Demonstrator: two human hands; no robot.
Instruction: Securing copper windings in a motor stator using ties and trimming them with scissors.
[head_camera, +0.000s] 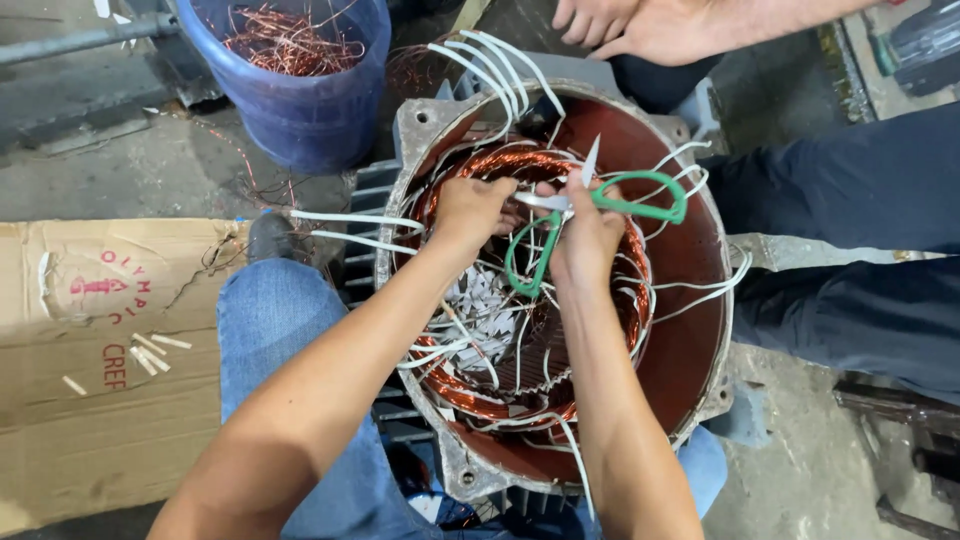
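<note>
A large motor stator (690, 330) with a red-painted inner wall stands open-end up between my knees. Copper windings (500, 165) ring its inside, with white sleeved leads (490, 70) sticking out at the top. My right hand (590, 235) holds green-handled scissors (640, 205), blades pointing up over the winding. My left hand (475, 205) pinches something small at the winding, right beside the scissors. White insulation strips (490, 310) line the slots below my hands.
A blue bucket (310, 110) of scrap copper wire stands at the upper left. Flattened cardboard (90, 400) with small white scraps lies at the left. Another person sits opposite, their hands (640, 25) at the top and dark trousers (850, 200) at the right.
</note>
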